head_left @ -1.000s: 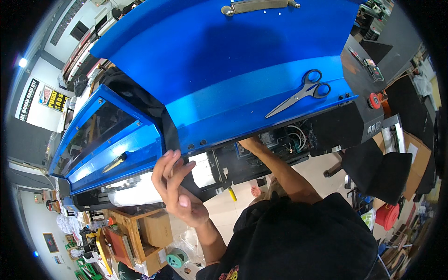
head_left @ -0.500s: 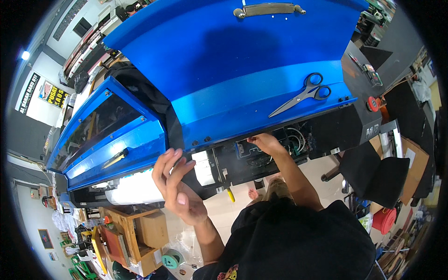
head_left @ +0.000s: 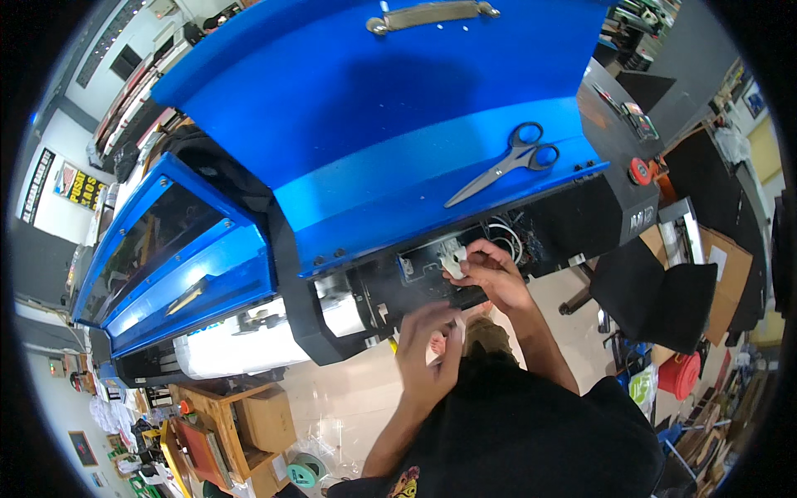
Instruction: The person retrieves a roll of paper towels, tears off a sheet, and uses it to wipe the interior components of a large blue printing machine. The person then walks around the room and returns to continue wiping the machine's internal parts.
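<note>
My right hand (head_left: 491, 275) pinches a small white plastic part (head_left: 452, 259) between thumb and fingers, over the open bay of a large black-and-blue printer (head_left: 573, 228). My left hand (head_left: 427, 353) is raised in front of the machine's near edge, below and left of the part. Motion smears its fingers, so whether it holds anything cannot be made out. Scissors (head_left: 502, 170) with dark handles lie on the ledge of the raised blue cover (head_left: 390, 124), beyond my hands. Within the bay, looped pale tubes (head_left: 508, 241) show right beside my right hand.
White roll material (head_left: 241, 340) runs through the printer at left, under a blue windowed lid (head_left: 178, 249). A round red object (head_left: 639, 172) sits on the machine's right end. Nearby are a black chair (head_left: 656, 290), a wooden stand (head_left: 224, 423) and a green spool (head_left: 305, 471).
My right hand has come up from inside the bay, and a white plastic part now shows in it. My left hand has swung rightward, closer to the right. The view has shifted slightly.
</note>
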Available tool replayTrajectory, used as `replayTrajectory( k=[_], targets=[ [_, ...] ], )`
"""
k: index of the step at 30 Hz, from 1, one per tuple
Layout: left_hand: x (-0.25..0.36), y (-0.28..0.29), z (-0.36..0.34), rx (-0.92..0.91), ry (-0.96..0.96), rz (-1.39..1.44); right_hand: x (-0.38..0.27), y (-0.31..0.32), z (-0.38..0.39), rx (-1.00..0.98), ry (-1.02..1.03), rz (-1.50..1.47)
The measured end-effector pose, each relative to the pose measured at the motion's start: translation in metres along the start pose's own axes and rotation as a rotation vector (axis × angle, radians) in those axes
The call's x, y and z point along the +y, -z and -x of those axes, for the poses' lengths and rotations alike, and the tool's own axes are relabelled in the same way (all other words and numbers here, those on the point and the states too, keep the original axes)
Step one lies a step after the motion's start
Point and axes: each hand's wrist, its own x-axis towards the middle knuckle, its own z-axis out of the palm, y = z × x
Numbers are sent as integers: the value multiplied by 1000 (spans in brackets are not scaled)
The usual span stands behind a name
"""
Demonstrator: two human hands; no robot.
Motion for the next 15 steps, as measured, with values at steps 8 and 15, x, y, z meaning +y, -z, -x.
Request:
replayTrajectory(
  k=[8, 15],
  targets=[
    [-43, -56, 19, -22, 677, 934, -16, 6, 70, 130, 120, 244],
    [-44, -55, 26, 37, 687, 856, -17, 3, 83, 222, 246, 374]
  ],
)
